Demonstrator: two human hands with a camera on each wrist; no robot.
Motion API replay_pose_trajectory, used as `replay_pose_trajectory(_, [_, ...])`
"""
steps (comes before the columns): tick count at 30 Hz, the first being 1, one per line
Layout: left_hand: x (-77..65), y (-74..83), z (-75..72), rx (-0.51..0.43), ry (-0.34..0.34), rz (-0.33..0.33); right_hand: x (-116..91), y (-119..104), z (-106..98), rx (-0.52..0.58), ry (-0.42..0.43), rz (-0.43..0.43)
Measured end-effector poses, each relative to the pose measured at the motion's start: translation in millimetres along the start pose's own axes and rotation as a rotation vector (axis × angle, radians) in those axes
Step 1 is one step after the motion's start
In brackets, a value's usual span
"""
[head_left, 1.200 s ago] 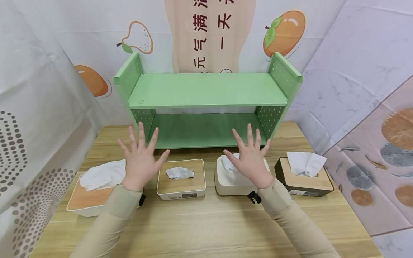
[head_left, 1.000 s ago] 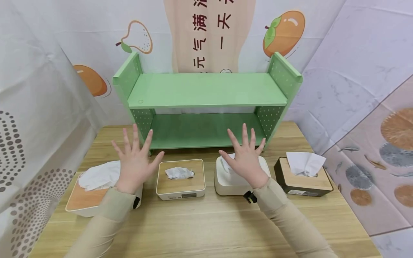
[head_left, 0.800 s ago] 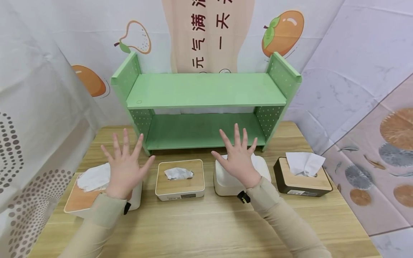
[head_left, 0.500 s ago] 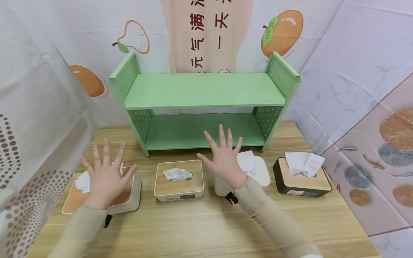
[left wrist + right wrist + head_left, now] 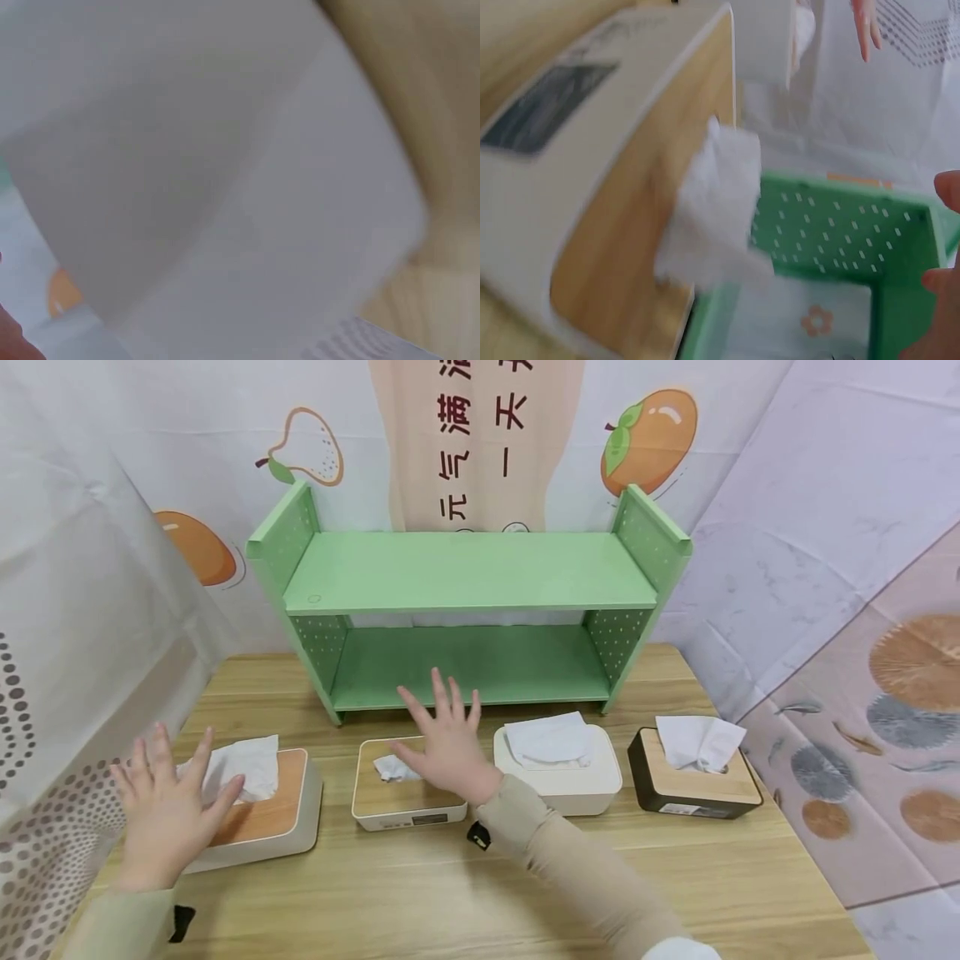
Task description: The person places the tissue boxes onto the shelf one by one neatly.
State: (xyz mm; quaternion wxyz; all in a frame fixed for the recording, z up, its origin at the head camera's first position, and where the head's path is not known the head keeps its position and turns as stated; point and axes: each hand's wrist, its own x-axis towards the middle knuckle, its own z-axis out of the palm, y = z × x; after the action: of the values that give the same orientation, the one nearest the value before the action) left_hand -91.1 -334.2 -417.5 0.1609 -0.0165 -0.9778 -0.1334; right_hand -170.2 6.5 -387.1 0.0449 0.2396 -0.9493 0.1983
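My left hand, fingers spread, overlaps the left edge of a white tissue box with an orange-brown wooden lid. A white tissue sticks up from it. That box's white wall fills most of the left wrist view, blurred. Fingers also splayed, my right hand hovers over the right part of a smaller tissue box with a light wooden lid. In the right wrist view this box's crumpled tissue shows, with fingers at the right edge. Neither hand holds anything.
An all-white tissue box stands right of my right hand. Further right is a black tissue box with a wooden lid. Behind them a green two-tier shelf stands on the wooden table, against a printed cloth backdrop.
Both hands have moved left, the left one also nearer the front. My right hand has passed from the all-white box to the smaller wooden-lidded one. The boxes stay in place.
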Motion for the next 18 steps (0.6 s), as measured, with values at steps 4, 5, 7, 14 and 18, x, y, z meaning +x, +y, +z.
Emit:
replay_pose_trajectory(4, [-9.5,-19.6,-1.4,-0.024,-0.031,-0.006,7.0,-19.4,14.1,0.012,-0.062,-0.051])
replay_pose_trajectory(5, [-11.6,-23.8,-1.4,-0.031,-0.046,-0.015,8.5,-24.2,18.0,0.020,-0.081,-0.061])
replay_pose_trajectory(7, [-16.1,-30.8,-1.9,-0.050,-0.076,-0.038,11.4,-33.4,26.1,0.019,-0.112,-0.087])
replay_pose_trajectory(14, [-26.7,-46.5,-2.0,-0.103,-0.139,-0.108,19.6,-63.7,49.1,0.113,-0.215,-0.095])
replay_pose_trajectory(18, [-29.3,-51.8,0.6,-0.135,-0.150,-0.127,20.8,-79.4,58.5,0.214,-0.289,-0.063])
